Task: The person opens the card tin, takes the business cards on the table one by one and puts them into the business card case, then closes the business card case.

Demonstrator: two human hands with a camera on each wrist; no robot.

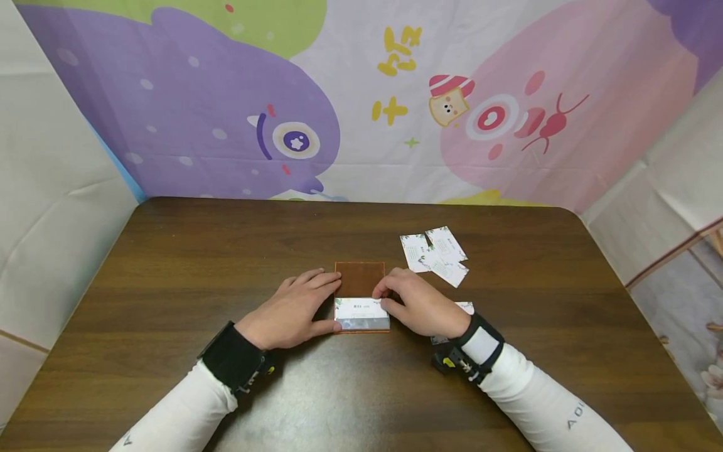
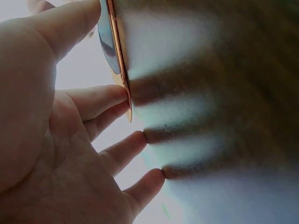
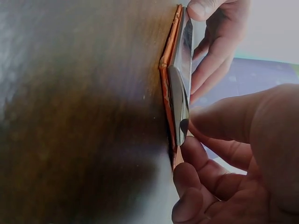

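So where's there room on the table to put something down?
There's bare table left of the left hand, between the sleeves, nearer than the brown case, and right of the three loose cards. It's crowded around the case, with the right hand there too, and something white peeking out by its wrist.

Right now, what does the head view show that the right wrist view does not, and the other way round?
Only the head view: the overlapping loose cards beyond the right hand, the printed face of the card in the case, and the black wristbands.

Only the right wrist view: the case's silver side wall close up, and the undersides of the right hand's fingers.

Both: the two hands at the case, the table and the purple on the backdrop.
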